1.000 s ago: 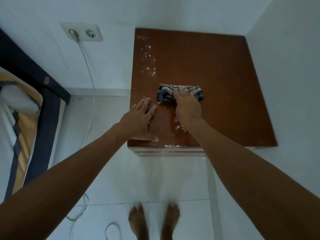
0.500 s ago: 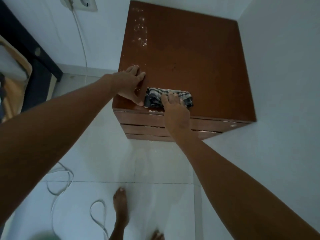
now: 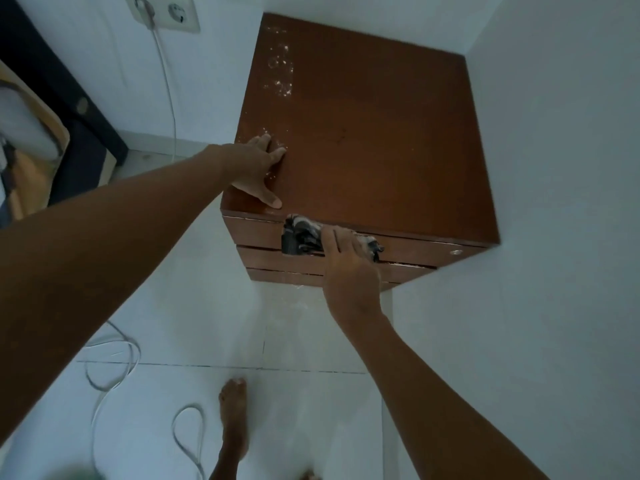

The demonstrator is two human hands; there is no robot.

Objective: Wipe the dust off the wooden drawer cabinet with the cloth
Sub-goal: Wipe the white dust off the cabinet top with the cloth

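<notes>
The brown wooden drawer cabinet [image 3: 374, 140] stands in the room's corner, seen from above. White dust specks [image 3: 281, 74] lie along the left strip of its top, and a few more sit near my left hand. My left hand [image 3: 258, 169] rests flat on the top's front left corner, fingers spread. My right hand [image 3: 346, 268] holds the bunched black-and-white striped cloth [image 3: 301, 237] against the upper drawer front, just below the top's front edge. The hand hides the cloth's right half.
White walls close in behind and to the right of the cabinet. A wall socket [image 3: 166, 12] with a white cable [image 3: 166, 81] is at upper left; the cable loops on the tiled floor [image 3: 187, 434]. A dark bed frame [image 3: 69, 109] stands at the left. My bare foot [image 3: 233, 414] is below.
My right hand has dragged the cloth toward me across the top, over the front edge and onto the drawer front. The dust near the front is gone. My left hand stayed planted.
</notes>
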